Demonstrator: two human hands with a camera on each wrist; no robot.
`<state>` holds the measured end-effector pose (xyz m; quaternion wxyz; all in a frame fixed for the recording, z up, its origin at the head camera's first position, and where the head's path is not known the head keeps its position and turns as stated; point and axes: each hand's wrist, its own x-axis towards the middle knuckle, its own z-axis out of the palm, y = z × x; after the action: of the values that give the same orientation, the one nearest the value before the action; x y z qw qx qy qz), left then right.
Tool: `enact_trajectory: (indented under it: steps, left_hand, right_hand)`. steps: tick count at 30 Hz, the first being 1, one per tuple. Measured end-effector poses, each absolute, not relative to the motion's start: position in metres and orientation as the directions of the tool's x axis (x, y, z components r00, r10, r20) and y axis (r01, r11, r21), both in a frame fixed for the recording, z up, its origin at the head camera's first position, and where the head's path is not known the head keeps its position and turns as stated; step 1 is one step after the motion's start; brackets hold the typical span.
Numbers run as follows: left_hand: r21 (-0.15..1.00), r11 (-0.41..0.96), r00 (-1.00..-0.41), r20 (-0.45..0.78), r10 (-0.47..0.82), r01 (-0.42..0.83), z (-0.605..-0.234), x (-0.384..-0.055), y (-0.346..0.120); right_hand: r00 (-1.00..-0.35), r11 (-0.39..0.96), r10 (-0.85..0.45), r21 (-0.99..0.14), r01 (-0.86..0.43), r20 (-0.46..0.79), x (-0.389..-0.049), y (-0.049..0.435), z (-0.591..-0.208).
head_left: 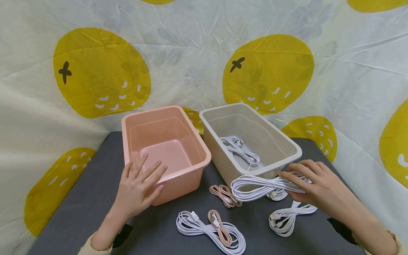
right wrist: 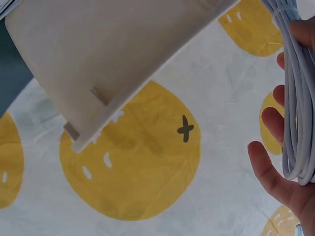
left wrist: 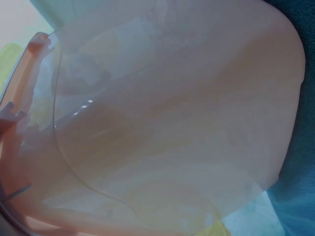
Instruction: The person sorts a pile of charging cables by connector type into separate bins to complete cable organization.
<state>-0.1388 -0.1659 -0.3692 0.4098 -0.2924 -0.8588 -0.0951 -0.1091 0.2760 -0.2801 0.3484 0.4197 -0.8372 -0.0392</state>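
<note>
My left hand (head_left: 137, 187) is spread, fingers straight, over the near left edge of the pink plastic bin (head_left: 197, 154); whether it touches the rim, I cannot tell. Nothing is held in it. The bin's wall (left wrist: 172, 113) fills most of the left wrist view. My right hand (head_left: 313, 182) grips a thick bundle of white cable (head_left: 275, 183) by its right end, just in front of the grey bin (head_left: 220, 156). In the right wrist view, the thumb and fingers wrap the cable bundle (right wrist: 298, 108). Inside the grey bin lies coiled white cable (head_left: 245, 154).
On the dark table (head_left: 153, 230), a beige coil (head_left: 220, 226) rests on a white USB cable (head_left: 191, 230). Another beige cable (head_left: 225, 196) lies by the grey bin's front. A white cable bundle (head_left: 288, 216) lies below the right hand. A lemon-print cloth (head_left: 188, 71) hangs behind.
</note>
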Motion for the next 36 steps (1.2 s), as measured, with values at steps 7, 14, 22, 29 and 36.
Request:
enact_trajectory:
  steps: [7, 14, 22, 29, 36]
  left_hand:
    - [-0.069, 0.815, -0.509, 0.75, 0.423, 0.575, -0.369, -0.139, -0.166]
    - [-0.08, 0.811, -0.489, 0.762, 0.425, 0.58, -0.37, -0.139, -0.166]
    - [-0.078, 0.816, -0.502, 0.754, 0.425, 0.573, -0.37, -0.139, -0.166]
    - [-0.074, 0.818, -0.513, 0.746, 0.425, 0.57, -0.37, -0.139, -0.167]
    - [-0.073, 0.818, -0.517, 0.742, 0.426, 0.57, -0.37, -0.139, -0.167]
  right_hand:
    - [-0.289, 0.612, -0.707, 0.355, -0.707, 0.645, -0.118, 0.276, -0.266]
    - [-0.258, 0.623, -0.683, 0.362, -0.693, 0.683, -0.128, 0.279, -0.25]
    - [-0.276, 0.671, -0.653, 0.371, -0.642, 0.705, -0.152, 0.281, -0.238]
    - [-0.302, 0.713, -0.626, 0.371, -0.595, 0.719, -0.177, 0.278, -0.235]
    - [-0.353, 0.728, -0.623, 0.353, -0.588, 0.698, -0.202, 0.273, -0.233]
